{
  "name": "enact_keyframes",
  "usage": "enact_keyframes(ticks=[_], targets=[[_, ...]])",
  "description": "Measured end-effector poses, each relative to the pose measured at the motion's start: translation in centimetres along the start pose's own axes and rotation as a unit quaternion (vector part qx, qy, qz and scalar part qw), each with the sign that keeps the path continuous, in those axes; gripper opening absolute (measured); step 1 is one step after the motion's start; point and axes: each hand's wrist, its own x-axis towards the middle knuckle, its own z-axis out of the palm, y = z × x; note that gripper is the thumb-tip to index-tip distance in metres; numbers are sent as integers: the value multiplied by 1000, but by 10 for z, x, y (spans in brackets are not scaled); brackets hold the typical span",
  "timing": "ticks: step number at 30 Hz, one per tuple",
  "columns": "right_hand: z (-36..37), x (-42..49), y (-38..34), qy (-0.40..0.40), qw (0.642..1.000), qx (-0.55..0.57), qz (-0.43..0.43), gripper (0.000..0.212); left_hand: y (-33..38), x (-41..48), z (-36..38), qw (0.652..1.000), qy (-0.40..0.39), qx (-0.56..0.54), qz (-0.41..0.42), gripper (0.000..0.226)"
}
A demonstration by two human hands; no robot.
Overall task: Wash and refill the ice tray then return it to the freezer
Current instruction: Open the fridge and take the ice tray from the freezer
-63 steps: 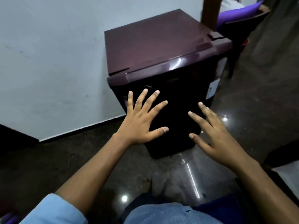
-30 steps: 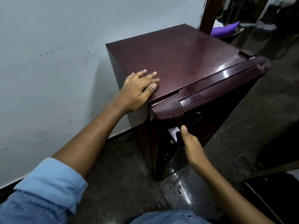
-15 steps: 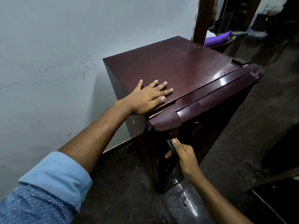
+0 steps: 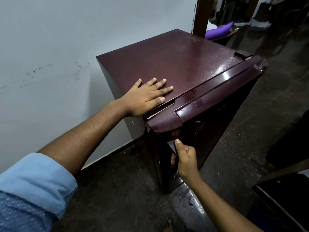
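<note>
Place: a room in a home, judging by its household furnishings.
Appliance: a small maroon single-door metal fridge [image 4: 175, 64] stands on the floor, close beside the wall.
Wall: pale grey painted wall [image 4: 50, 47], plain, scuffed with small dark marks.
Floor: dark speckled polished stone floor [image 4: 117, 190], glossy where light falls.
Doorway: a brown wooden door post [image 4: 200, 14] behind the fridge.
Seating: a purple cushion [image 4: 219, 31] lies on a dark chair [image 4: 229, 34] beyond the post.
</note>
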Motion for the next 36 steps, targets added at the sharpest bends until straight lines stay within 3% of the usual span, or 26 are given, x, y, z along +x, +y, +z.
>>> enact_keyframes(ticks=[8, 13, 18, 25, 27, 31, 36], targets=[[-6, -4, -5, -11, 1000, 13, -6, 67, -1, 1, -1, 1000, 7, 0, -5, 53], [-53, -38, -10, 8, 1000, 9, -25, 78, -2, 2, 2, 1000, 12, -2, -1, 54], [-96, -60, -18, 13, 1000, -8, -12, 59, -2, 2, 5, 1000, 21, 5, 0, 58], [-114, -73, -29, 20, 999, -26, -14, 55, -1, 1, 5, 1000, 19, -3, -4, 61], [-124, -78, -32, 22, 999, -36, -20, 58, -1, 1, 4, 1000, 19, -6, -5, 63], [-156, -91, -37, 32, 998, -45, -7, 87, 2, 1, 4, 1000, 21, -14, -12, 65], [-195, -113, -52, 70, 995, -68, -9, 76, 4, -2, 1, 998, 19, -48, -42, 66]])
